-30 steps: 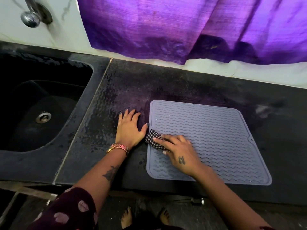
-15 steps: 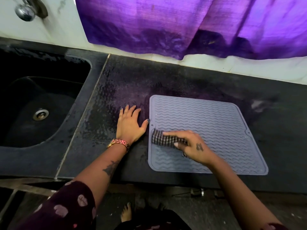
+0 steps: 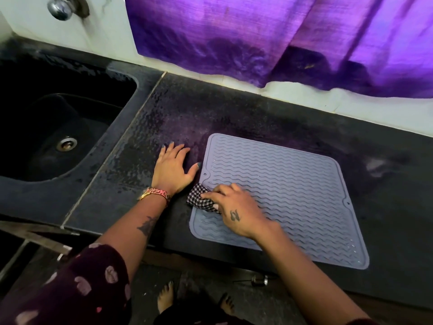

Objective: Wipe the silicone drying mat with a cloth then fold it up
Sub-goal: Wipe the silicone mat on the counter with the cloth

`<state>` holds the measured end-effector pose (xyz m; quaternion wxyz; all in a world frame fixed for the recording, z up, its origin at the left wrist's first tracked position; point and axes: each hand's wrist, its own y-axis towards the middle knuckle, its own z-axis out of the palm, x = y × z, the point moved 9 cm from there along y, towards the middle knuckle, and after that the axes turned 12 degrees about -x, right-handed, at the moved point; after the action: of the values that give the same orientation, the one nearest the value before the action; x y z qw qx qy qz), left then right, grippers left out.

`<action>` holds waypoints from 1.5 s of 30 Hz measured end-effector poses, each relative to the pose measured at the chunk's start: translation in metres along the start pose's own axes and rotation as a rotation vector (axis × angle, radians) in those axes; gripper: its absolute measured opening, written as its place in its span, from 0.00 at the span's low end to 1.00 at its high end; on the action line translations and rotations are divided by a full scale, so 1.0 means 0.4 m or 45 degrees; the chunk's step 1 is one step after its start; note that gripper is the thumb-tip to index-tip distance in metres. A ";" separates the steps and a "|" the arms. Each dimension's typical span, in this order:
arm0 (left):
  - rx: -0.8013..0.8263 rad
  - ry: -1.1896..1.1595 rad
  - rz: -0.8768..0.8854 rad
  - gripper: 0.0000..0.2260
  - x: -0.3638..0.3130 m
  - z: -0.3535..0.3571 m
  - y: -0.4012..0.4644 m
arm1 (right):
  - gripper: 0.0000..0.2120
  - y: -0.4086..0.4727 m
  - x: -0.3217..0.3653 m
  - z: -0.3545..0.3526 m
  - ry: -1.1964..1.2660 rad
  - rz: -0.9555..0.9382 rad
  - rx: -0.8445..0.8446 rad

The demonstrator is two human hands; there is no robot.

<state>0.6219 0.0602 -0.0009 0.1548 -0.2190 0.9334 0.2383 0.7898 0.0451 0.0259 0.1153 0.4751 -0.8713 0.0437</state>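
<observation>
Silicone drying mat (image 3: 293, 188), grey with wavy ridges, lay flat and unfolded on dark countertop (image 3: 386, 231), its near edge along the counter's front edge, well right of black sink (image 3: 58, 127). Checked cloth (image 3: 199, 200) sat bunched at mat's left edge, partly off it. Right hand (image 3: 234, 209) rested on the cloth, fingers curled over it and pressing it down onto the mat. Left hand (image 3: 172, 168) lay flat on the countertop just beside mat's left edge, fingers spread, holding nothing. Purple curtain (image 3: 281, 38) hung behind.
</observation>
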 end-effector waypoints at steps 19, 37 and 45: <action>-0.032 -0.014 0.021 0.32 0.003 0.008 0.011 | 0.28 0.035 -0.126 -0.063 -0.077 0.242 -0.297; -0.023 -0.067 0.038 0.31 0.002 0.016 0.013 | 0.29 0.067 -0.095 -0.020 0.083 0.270 -0.120; -0.035 -0.082 0.037 0.32 0.001 0.016 0.015 | 0.23 0.030 -0.039 -0.015 0.010 0.151 -0.155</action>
<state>0.6199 0.0680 -0.0044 0.1782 -0.1996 0.9277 0.2602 0.7889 0.0653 0.0285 0.1447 0.4146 -0.8985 -0.0009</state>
